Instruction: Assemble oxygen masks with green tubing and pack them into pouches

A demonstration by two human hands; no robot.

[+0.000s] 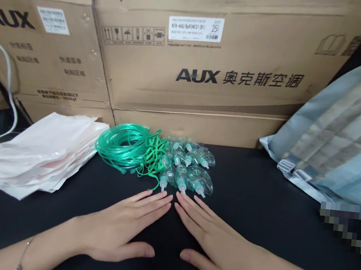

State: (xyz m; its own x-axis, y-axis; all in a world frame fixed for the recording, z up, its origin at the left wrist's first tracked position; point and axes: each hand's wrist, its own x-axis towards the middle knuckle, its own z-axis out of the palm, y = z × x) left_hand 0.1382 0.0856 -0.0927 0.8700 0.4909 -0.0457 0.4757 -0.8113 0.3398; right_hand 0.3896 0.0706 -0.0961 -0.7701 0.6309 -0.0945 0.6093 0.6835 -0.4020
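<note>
My left hand [129, 224] lies flat on the black table, fingers stretched out and thumb apart, with nothing in it. Mirroring it, my right hand [205, 236] rests flat too, its fingertips close to those of the left. Just beyond the fingertips sit several clear green oxygen masks [200, 180] in rows, their white connectors pointing towards me. Beside them on the left is a tangle of green elastic straps [155, 154]. Further left lies a coil of green clear tubing [123, 146]. Whether the fingertips touch the nearest connectors I cannot tell.
A stack of white plastic bags [40, 150] lies at the left. Large cardboard boxes [235, 102] stand along the back of the black table [250, 202]. A light blue backpack [339, 130] leans at the right, and a white cable [11, 87] hangs at the far left.
</note>
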